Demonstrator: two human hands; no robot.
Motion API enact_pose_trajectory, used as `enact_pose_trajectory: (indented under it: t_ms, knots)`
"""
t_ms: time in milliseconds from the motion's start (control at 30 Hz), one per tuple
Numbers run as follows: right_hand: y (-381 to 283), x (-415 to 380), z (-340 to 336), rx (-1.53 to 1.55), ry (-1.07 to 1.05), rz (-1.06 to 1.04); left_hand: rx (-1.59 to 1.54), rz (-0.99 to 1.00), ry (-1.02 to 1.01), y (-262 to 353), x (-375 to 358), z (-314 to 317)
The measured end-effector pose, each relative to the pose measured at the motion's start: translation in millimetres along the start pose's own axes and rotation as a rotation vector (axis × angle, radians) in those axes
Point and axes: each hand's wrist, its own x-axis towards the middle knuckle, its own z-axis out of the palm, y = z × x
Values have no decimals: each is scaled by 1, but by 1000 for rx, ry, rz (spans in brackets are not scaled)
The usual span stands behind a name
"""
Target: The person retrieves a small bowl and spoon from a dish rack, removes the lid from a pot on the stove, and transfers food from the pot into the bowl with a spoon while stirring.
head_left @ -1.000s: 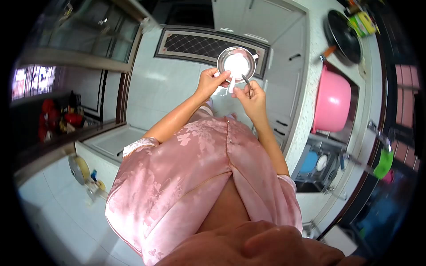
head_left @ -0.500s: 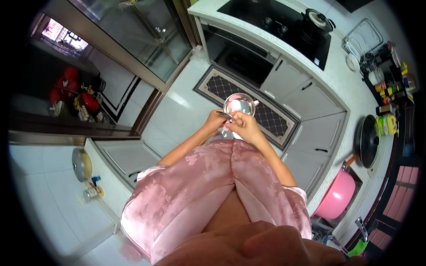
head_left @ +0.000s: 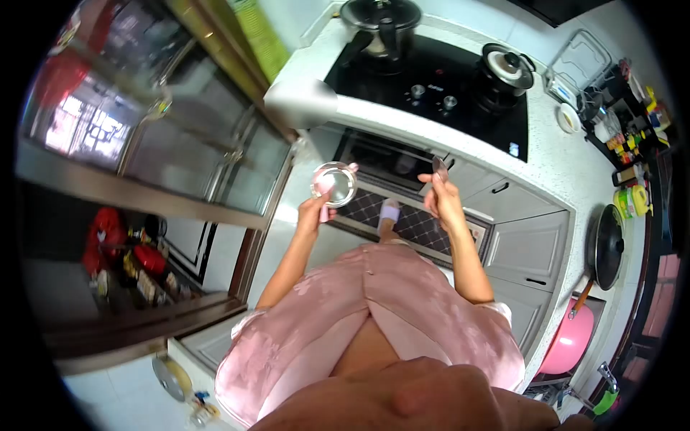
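Observation:
In my left hand (head_left: 313,214) is a shiny round metal pot (head_left: 338,188) with pink handles; my fingers are closed on the near handle. Off to the right, my right hand (head_left: 446,205) is closed on a small metal utensil (head_left: 440,167), probably a spoon, pointing up from the fingers. The two hands are apart, both in front of the pink robe. What the pot holds cannot be made out.
Ahead stands a black cooktop (head_left: 431,90) with a large pot (head_left: 381,29) and a smaller lidded pot (head_left: 507,68). A wok lid (head_left: 609,246) and a pink basin (head_left: 571,337) are at the right. A glass door (head_left: 180,122) stands left.
My hands have separated: the left has moved left with the pot, the right has moved right and up with the utensil. The view has shifted toward the cooktop, and a foot now shows.

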Motion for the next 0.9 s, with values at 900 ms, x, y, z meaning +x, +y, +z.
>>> enact_pose_trajectory:
  t_ms: [900]
  knots:
    - [-242, 297, -229, -1287, 952, -228, 234, -135, -646, 115, 218, 119]
